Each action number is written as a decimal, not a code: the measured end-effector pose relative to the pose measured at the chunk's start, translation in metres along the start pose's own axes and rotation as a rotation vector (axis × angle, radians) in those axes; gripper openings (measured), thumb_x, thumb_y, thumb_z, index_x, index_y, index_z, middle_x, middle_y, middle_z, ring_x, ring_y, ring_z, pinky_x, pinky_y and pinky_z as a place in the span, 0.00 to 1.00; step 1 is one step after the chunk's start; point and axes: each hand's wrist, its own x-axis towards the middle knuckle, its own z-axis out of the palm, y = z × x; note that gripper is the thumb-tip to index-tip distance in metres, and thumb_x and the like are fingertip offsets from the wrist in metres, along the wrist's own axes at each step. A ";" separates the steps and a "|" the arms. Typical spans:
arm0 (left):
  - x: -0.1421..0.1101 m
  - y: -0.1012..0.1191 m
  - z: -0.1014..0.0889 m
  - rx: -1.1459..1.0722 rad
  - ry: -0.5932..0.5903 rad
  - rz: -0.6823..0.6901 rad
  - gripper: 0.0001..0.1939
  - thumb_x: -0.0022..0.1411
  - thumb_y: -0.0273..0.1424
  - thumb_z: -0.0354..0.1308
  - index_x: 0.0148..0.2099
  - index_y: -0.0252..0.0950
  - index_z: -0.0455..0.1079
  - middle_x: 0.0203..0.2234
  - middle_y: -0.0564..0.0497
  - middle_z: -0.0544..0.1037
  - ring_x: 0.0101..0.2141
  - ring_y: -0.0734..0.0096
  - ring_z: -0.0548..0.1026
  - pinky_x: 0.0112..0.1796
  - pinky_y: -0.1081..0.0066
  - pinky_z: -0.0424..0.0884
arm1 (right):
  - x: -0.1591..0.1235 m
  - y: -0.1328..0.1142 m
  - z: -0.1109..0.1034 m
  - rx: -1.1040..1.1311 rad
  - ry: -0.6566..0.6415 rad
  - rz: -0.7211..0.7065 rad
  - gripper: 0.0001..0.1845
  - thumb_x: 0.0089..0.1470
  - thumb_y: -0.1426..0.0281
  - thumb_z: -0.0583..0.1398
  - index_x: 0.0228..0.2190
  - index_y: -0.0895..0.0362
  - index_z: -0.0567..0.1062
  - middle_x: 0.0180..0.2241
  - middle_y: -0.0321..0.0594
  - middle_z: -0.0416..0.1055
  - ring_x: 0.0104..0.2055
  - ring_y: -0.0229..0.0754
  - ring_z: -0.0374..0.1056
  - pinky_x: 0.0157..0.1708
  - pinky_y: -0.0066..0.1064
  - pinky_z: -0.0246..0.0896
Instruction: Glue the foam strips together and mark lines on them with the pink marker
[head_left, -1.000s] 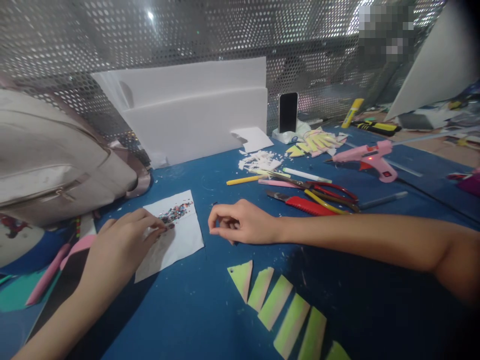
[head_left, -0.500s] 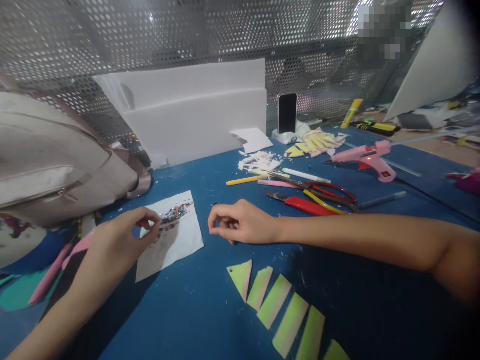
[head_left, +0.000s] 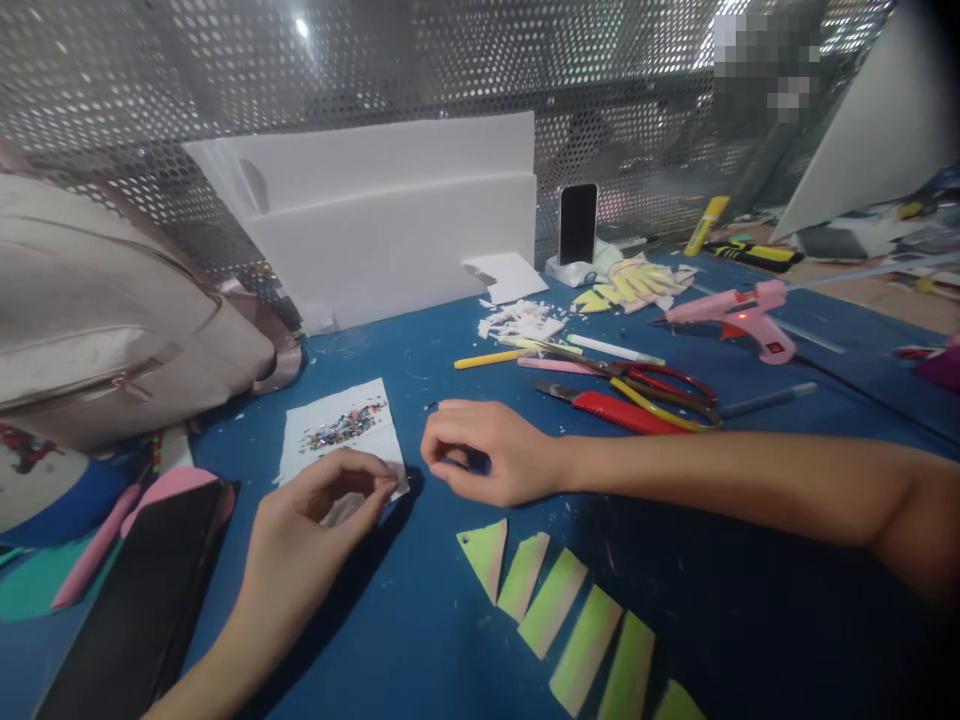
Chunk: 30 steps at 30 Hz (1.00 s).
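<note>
My left hand (head_left: 330, 510) is over the lower right corner of a white paper sheet (head_left: 292, 462), thumb and fingertips pinched together. Whatever is in that pinch is too small to make out. On the sheet lies a spread of small multicoloured beads (head_left: 346, 428). My right hand (head_left: 491, 455) rests on the blue table just right of the paper, its fingers curled and closed; what they hold, if anything, is hidden. Below it lies a row of green and pinkish cut strips (head_left: 551, 603), led by a triangular piece (head_left: 486, 558) with a small hole.
Behind my right arm lie red-handled pliers (head_left: 667, 385), a red cutter (head_left: 615, 410), markers (head_left: 615, 348) and white scraps (head_left: 521, 320). A pink glue gun (head_left: 739, 318) stands at right. A phone (head_left: 577, 225) leans at the back. A pale backpack (head_left: 127, 310) and a dark case (head_left: 139, 600) occupy the left.
My left hand has moved right and towards me, from the beads to the paper's lower right corner, still pinched. My right hand has barely shifted.
</note>
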 end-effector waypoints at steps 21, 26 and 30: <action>-0.012 0.007 0.003 0.081 -0.035 0.084 0.06 0.62 0.33 0.62 0.41 0.46 0.70 0.34 0.62 0.77 0.34 0.81 0.75 0.40 0.81 0.70 | 0.003 0.000 0.001 -0.192 -0.195 -0.142 0.08 0.63 0.72 0.50 0.32 0.57 0.66 0.30 0.38 0.65 0.34 0.39 0.54 0.37 0.31 0.53; -0.010 0.004 0.003 0.096 -0.055 0.124 0.06 0.63 0.33 0.62 0.43 0.46 0.70 0.35 0.63 0.77 0.35 0.82 0.75 0.40 0.82 0.70 | 0.002 0.001 0.001 -0.184 -0.161 -0.166 0.08 0.62 0.72 0.50 0.32 0.58 0.67 0.30 0.38 0.65 0.33 0.38 0.54 0.37 0.30 0.53; -0.009 0.003 0.003 0.110 -0.061 0.160 0.05 0.63 0.33 0.61 0.42 0.46 0.69 0.35 0.63 0.77 0.35 0.82 0.76 0.40 0.83 0.71 | 0.003 0.001 0.002 -0.191 -0.182 -0.157 0.08 0.63 0.72 0.50 0.32 0.57 0.66 0.30 0.38 0.66 0.33 0.39 0.54 0.37 0.31 0.53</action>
